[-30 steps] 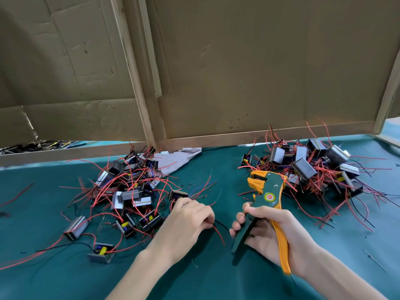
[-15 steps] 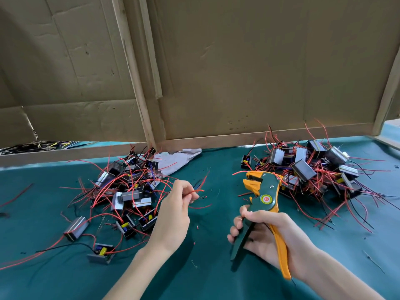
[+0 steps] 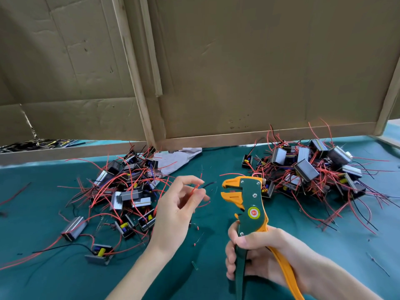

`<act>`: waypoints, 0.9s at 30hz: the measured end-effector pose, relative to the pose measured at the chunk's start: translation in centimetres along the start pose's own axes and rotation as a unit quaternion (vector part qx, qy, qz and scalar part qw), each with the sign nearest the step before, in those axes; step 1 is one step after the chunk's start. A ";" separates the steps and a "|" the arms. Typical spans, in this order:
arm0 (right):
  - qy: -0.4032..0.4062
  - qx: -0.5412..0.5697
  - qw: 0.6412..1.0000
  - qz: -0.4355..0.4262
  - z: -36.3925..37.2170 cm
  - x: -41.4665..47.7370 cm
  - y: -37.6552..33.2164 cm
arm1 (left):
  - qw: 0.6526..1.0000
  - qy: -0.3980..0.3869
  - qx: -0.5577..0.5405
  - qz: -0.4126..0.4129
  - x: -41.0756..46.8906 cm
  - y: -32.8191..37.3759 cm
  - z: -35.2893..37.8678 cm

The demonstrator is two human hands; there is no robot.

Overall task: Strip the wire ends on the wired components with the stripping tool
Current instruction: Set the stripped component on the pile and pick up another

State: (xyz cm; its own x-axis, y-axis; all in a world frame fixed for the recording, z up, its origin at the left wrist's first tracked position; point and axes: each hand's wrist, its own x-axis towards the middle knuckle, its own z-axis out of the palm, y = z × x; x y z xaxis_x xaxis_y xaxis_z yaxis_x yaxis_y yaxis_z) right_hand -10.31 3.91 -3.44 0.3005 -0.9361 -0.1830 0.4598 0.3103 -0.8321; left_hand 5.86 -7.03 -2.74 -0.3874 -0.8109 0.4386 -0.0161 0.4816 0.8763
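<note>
Mid-frame, left hand (image 3: 179, 205) pinches 1 red wire (image 3: 196, 189) beside the stripping tool (image 3: 250, 198) gripped by the right hand (image 3: 259, 256) — next, its tip likely needs feeding between the jaws.

Assembly workbench: component piles (image 3: 121, 191), cardboard partitions (image 3: 259, 72).

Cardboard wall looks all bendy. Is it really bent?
Head view: likely just the wide-angle lens bowing the cardboard wall and wooden strip; the stripping tool in the right hand and the red wire the left hand pinches look sharp; shadows are soft.
</note>
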 end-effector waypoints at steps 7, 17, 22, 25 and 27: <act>-0.024 -0.047 0.999 -0.003 0.2 -0.4 -0.3 | 0.998 -0.059 -0.026 -0.019 0.0 0.3 0.1; -0.047 -0.081 0.995 -0.025 -0.2 -0.2 -0.1 | 0.997 -0.078 -0.008 0.004 0.2 1.3 -0.3; -0.041 -0.084 0.995 -0.029 -0.1 -0.3 -0.3 | 0.996 -0.086 0.002 0.015 0.3 1.6 -0.4; -0.025 -0.080 0.996 -0.023 0.1 -0.3 -0.3 | 0.995 -0.099 0.003 0.015 0.4 1.6 -0.5; -0.005 -0.075 0.997 -0.019 0.4 -0.4 -0.1 | 0.994 -0.111 -0.001 0.015 0.5 1.7 -0.6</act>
State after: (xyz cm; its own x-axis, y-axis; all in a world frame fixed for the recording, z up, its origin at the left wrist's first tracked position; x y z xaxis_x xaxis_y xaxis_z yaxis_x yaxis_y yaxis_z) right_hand -10.12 4.32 -3.05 0.2945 -0.9447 -0.1442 0.3410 0.2449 -0.9076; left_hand 6.23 -6.87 -0.93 -0.5815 -0.7025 0.4102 0.0007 0.5038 0.8638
